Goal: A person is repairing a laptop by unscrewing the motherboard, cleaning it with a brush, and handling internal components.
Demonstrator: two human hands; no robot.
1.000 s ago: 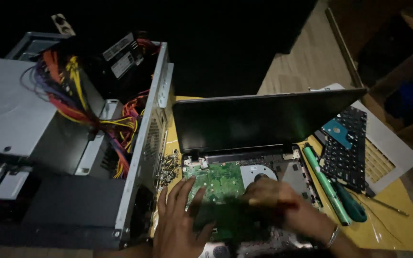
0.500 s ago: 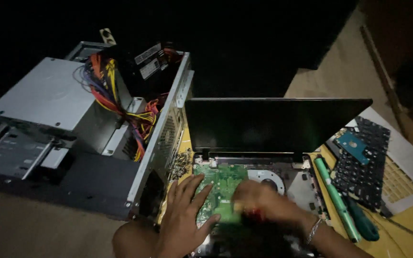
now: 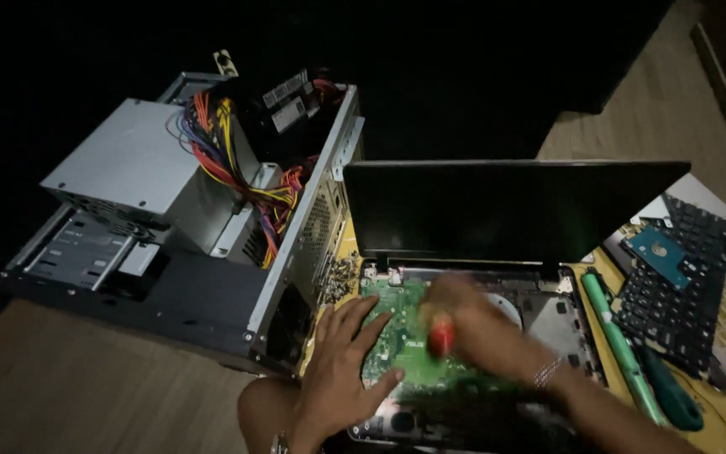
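While your left hand [image 3: 342,366] lies spread flat on the green circuit board [image 3: 397,336] inside the opened laptop [image 3: 464,336], your right hand [image 3: 472,328] is blurred but seems wrapped around a red-handled screwdriver [image 3: 441,336] over that board. A slip could gouge it. Farther off, loose screws [image 3: 338,277] beside the open computer case [image 3: 212,227] could scatter.
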